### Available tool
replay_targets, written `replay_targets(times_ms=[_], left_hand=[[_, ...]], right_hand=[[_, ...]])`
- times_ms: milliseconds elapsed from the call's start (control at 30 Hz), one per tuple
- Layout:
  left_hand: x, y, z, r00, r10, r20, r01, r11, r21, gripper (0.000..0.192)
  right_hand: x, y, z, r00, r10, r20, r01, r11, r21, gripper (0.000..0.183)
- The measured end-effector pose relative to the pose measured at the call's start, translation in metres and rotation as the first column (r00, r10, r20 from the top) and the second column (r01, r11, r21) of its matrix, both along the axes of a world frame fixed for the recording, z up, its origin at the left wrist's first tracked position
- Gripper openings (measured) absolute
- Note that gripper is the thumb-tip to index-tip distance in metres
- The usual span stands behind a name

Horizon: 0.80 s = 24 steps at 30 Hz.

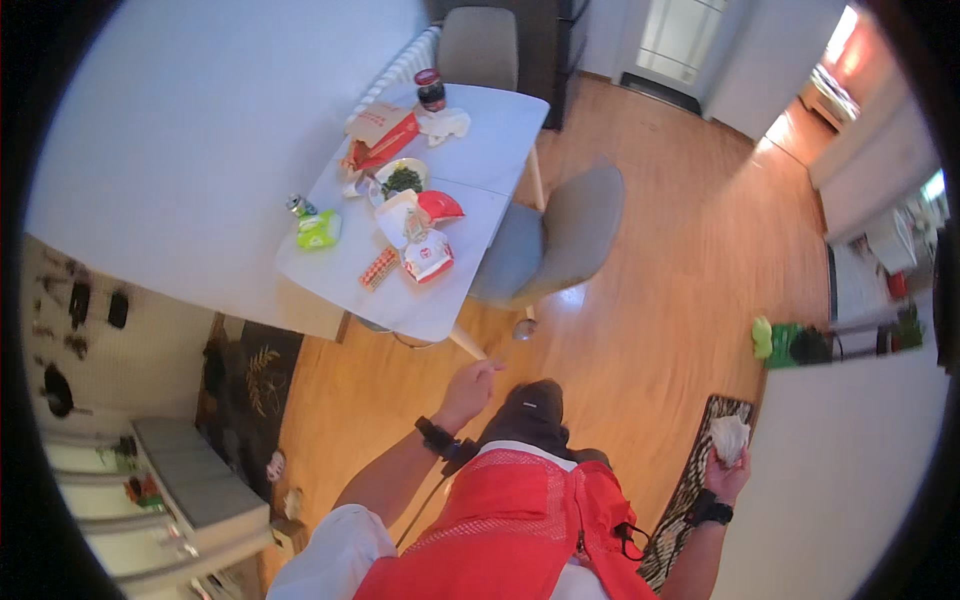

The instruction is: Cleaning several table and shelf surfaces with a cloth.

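Observation:
My right hand, out at the right near a white wall, holds a crumpled white cloth or tissue. Nothing shows in my left hand, which hangs over the wooden floor with its fingers loosely bent and the index finger reaching out. The leg of a white table stands just beyond it. On that table lie a red and white paper box, an orange-patterned strip, a plate of green food and a torn paper bag.
A grey chair stands at the table's right side, another chair behind it. A dark-lidded jar, crumpled tissue, a can and a green packet are on the tabletop. A striped rug runs along the right wall.

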<state>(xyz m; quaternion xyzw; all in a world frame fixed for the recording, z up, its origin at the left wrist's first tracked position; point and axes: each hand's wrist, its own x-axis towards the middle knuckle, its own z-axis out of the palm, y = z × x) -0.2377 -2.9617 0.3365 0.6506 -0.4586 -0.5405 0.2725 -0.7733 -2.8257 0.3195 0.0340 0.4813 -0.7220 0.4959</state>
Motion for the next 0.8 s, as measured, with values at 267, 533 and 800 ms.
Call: replay_targets(times_ms=[267, 533, 800], left_hand=[[0.035, -0.137, -0.073, 0.691, 0.723, 0.011, -0.711, 0.682, -0.174, 0.031], [0.008, -0.249, -0.056, 0.483, 0.852, -0.203, -0.846, 0.514, 0.14, 0.023], [-0.037, -0.393, -0.123, 0.221, 0.877, -0.426, -0.815, 0.406, 0.413, 0.013]], right_hand=[[-0.067, -0.28, 0.007, 0.942, 0.335, -0.009, -0.332, 0.93, -0.162, 0.043], [-0.085, -0.429, 0.014, 0.916, 0.383, 0.122, -0.384, 0.923, -0.014, 0.041], [-0.124, -0.572, 0.029, 0.769, 0.638, 0.046, -0.638, 0.762, 0.109, 0.041]])
